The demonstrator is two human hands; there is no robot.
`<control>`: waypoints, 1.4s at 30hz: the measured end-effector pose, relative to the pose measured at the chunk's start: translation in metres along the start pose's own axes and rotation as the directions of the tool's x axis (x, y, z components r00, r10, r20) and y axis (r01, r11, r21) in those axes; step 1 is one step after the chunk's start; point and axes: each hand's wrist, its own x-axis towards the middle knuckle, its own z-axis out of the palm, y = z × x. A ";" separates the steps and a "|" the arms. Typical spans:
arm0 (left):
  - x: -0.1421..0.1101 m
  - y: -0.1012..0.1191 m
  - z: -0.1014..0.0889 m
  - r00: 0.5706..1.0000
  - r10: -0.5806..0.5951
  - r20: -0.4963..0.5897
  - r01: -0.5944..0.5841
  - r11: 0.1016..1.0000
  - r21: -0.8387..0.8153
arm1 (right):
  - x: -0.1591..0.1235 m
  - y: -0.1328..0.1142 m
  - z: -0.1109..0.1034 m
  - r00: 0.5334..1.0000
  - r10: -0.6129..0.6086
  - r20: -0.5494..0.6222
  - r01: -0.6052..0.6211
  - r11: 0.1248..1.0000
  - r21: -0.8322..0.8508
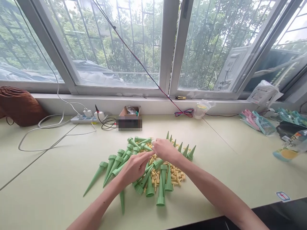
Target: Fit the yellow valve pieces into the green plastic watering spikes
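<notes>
Over a heap of green plastic plant-watering spikes and small yellow plastic valve pieces (177, 174), my two hands meet at the fingertips. My left hand (136, 166) comes in from the left, its fingers together and pointing right; the thumb side is hidden. My right hand (165, 149) is closed, fingertips bent down beside the left ones. What sits between the fingers is hidden. A capped green spike (145, 147) lies just above my left fingers, its tip towards my right fingertips. Other capped spikes (117, 163) fan out left, and several stand upright, like this green cone (192, 152), at the right.
A small cardboard box (129, 121) and a power strip (82, 118) with cables stand by the window. A brown bag (22, 105) sits far left. A plastic cup in a bag (201, 108) and bagged pink and teal items (259, 121) lie towards the right.
</notes>
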 end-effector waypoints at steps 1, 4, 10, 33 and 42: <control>0.000 0.001 0.000 1.000 0.013 0.008 -0.014 1.000 0.018 | 0.003 -0.001 0.000 1.000 0.004 0.014 -0.004 1.000 -0.001; 0.000 0.004 0.000 0.999 0.006 0.036 -0.008 0.998 0.057 | 0.008 -0.004 0.004 0.999 -0.004 0.052 0.004 1.000 -0.010; -0.003 -0.002 0.003 0.998 -0.051 0.047 0.047 0.996 0.076 | 0.013 -0.003 0.013 0.992 -0.072 0.099 0.073 0.997 -0.006; 0.052 0.017 -0.061 0.765 -0.641 -0.063 0.433 0.584 -0.687 | -0.015 -0.014 -0.028 0.959 0.022 -0.281 0.178 0.725 0.665; 0.093 0.033 -0.119 0.901 -0.427 -0.081 0.322 0.781 -0.534 | -0.007 0.001 -0.048 0.989 -0.007 -0.148 0.084 0.847 0.525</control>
